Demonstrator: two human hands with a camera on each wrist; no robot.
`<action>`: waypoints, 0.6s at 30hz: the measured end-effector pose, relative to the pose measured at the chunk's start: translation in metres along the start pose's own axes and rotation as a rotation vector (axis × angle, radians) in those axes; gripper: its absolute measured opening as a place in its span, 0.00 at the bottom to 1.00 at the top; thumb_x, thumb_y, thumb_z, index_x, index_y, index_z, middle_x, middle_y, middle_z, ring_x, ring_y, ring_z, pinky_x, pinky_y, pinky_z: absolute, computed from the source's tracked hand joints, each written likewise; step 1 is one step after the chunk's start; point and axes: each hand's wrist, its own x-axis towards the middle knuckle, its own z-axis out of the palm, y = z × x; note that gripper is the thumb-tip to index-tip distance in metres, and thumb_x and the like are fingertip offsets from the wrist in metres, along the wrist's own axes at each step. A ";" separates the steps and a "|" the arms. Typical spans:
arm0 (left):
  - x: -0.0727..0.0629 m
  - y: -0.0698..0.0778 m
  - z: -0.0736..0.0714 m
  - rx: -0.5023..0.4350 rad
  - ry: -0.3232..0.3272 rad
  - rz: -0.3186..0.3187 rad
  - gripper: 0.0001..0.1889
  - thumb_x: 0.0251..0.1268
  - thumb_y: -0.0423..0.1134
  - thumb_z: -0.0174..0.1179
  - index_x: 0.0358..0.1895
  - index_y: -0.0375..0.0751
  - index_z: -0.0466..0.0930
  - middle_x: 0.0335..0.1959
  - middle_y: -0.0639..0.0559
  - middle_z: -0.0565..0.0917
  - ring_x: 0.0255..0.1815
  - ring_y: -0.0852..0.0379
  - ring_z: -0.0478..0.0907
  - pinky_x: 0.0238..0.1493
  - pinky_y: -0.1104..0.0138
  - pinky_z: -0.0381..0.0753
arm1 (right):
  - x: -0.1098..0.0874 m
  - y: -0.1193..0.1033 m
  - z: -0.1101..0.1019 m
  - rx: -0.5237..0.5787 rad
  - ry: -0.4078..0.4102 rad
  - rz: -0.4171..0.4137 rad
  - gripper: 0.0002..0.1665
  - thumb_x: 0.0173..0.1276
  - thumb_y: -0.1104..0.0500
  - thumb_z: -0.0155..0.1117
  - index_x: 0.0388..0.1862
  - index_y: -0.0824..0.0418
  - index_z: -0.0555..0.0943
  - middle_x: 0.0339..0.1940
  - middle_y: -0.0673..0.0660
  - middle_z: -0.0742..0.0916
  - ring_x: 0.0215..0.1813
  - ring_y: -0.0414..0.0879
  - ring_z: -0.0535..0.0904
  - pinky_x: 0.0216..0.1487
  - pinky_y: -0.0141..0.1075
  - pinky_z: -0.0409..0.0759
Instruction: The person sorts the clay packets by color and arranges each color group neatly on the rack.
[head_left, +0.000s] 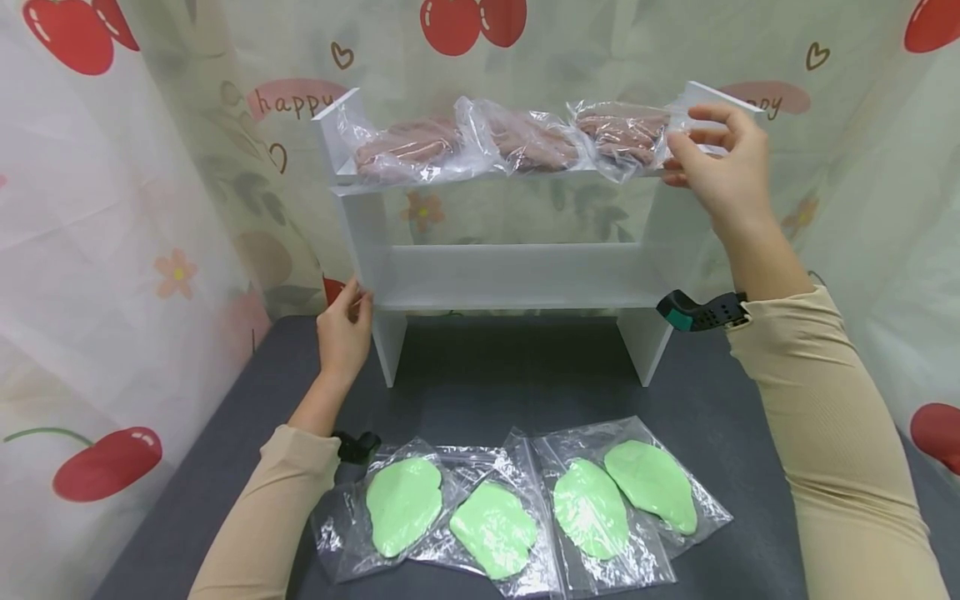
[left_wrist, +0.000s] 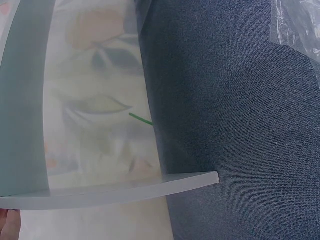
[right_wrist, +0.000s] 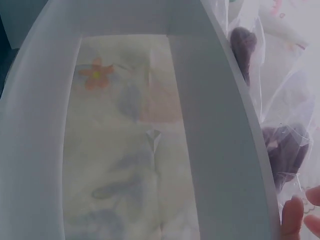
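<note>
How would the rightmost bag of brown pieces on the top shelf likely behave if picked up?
The clear plastic bag is probably slippery and floppy at the edges, since its film looks glossy and loosely wrinkled. The brown pieces might shift inside, as they look like bundled strips. Rolling seems unlikely, given its broad, lying shape.

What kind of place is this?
Probably a staged tabletop booth, not a real shop or kitchen: cherry-print curtains hang behind and on both sides, a small white shelf unit stands on a dark table, and plastic-bagged brown items sit on its top tier.
</note>
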 end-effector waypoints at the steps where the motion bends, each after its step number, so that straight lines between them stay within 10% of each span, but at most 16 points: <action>1: 0.000 0.000 0.000 -0.002 -0.001 -0.003 0.21 0.69 0.36 0.52 0.64 0.44 0.71 0.49 0.35 0.82 0.45 0.41 0.83 0.41 0.50 0.81 | -0.002 0.001 -0.001 0.016 0.002 -0.010 0.20 0.62 0.63 0.62 0.53 0.59 0.72 0.38 0.52 0.74 0.23 0.39 0.80 0.25 0.24 0.80; 18: 0.000 -0.001 0.000 -0.012 -0.005 0.003 0.21 0.69 0.35 0.52 0.65 0.44 0.70 0.50 0.35 0.82 0.46 0.42 0.83 0.42 0.51 0.81 | -0.042 0.018 -0.018 -0.050 -0.040 -0.145 0.11 0.63 0.63 0.62 0.45 0.57 0.79 0.36 0.49 0.78 0.22 0.36 0.80 0.26 0.23 0.79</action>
